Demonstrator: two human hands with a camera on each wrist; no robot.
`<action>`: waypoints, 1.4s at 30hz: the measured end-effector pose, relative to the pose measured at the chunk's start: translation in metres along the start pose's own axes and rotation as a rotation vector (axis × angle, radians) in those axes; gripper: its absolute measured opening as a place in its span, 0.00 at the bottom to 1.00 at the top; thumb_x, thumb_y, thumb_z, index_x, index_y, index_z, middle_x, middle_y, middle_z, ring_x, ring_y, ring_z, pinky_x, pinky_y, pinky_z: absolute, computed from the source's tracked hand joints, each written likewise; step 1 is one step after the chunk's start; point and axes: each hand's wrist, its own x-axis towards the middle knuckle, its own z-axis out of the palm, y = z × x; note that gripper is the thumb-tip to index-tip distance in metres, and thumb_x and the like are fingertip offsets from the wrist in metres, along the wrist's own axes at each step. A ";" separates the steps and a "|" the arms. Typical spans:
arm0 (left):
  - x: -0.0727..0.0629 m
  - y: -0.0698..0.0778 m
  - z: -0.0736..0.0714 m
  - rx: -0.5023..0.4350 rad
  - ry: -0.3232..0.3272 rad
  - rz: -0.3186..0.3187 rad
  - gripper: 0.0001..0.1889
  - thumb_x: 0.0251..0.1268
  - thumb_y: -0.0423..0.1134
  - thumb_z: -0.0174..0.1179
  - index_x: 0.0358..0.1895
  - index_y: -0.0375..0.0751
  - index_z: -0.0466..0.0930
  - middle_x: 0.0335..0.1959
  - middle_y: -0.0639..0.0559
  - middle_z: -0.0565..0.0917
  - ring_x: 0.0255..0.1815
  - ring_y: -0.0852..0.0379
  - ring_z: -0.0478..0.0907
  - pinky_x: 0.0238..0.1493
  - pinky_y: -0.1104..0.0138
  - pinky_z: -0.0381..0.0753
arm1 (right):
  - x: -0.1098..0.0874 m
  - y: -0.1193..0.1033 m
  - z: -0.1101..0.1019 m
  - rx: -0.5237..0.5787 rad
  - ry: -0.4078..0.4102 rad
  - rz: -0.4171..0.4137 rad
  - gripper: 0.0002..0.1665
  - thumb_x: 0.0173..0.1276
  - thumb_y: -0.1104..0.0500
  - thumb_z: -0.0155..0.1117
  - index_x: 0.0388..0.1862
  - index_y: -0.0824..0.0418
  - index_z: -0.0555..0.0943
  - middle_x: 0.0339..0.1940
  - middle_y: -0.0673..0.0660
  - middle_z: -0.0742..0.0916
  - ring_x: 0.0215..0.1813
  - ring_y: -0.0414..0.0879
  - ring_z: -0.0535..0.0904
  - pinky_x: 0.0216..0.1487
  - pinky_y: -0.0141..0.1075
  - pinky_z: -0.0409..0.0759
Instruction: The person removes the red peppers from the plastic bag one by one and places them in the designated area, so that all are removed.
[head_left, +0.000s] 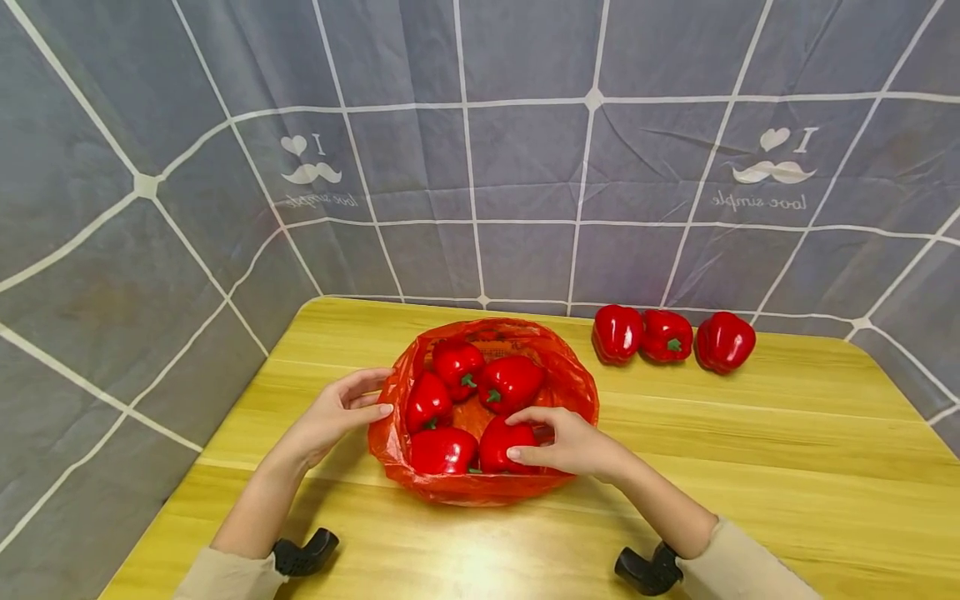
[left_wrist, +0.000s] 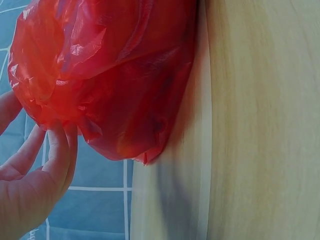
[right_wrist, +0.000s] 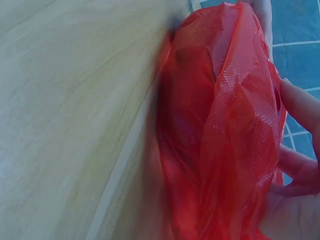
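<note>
A red plastic bag point(head_left: 483, 492) stands with its mouth spread wide, several red bell peppers point(head_left: 512, 382) inside it. My right hand point(head_left: 573, 443) reaches over the near right rim and holds a red bell pepper point(head_left: 495, 446) between thumb and fingers; in the right wrist view the bag point(right_wrist: 225, 130) hides this pepper. At the bag's left side, my left hand point(head_left: 341, 415) touches the plastic, its fingers only lightly bent. The left wrist view has those fingers point(left_wrist: 59, 152) against the outside of the bag point(left_wrist: 135, 75).
Three more red bell peppers point(head_left: 667, 336) sit in a row at the back right of the wooden table point(head_left: 780, 442). A grey, white-lined curtain point(head_left: 525, 167) hangs right behind the table's back edge and along its left side.
</note>
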 end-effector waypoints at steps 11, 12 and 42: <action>0.000 -0.001 -0.001 -0.004 0.001 -0.005 0.30 0.59 0.28 0.60 0.63 0.23 0.61 0.60 0.29 0.68 0.49 0.60 0.78 0.48 0.69 0.77 | 0.002 -0.005 -0.001 0.075 -0.050 0.014 0.29 0.54 0.56 0.72 0.54 0.64 0.77 0.45 0.55 0.81 0.45 0.48 0.76 0.45 0.34 0.78; 0.000 -0.001 -0.002 -0.005 0.000 -0.005 0.30 0.59 0.28 0.60 0.63 0.23 0.60 0.60 0.29 0.68 0.48 0.61 0.78 0.48 0.69 0.77 | 0.002 -0.005 -0.002 0.084 -0.056 0.015 0.30 0.53 0.56 0.73 0.54 0.65 0.77 0.44 0.55 0.82 0.45 0.49 0.76 0.45 0.34 0.78; 0.001 0.001 -0.002 0.003 -0.008 -0.011 0.30 0.59 0.28 0.61 0.64 0.24 0.61 0.59 0.30 0.69 0.48 0.61 0.78 0.48 0.68 0.78 | -0.003 -0.011 -0.011 0.096 0.008 -0.032 0.31 0.50 0.56 0.75 0.54 0.62 0.78 0.51 0.58 0.80 0.51 0.54 0.74 0.49 0.40 0.78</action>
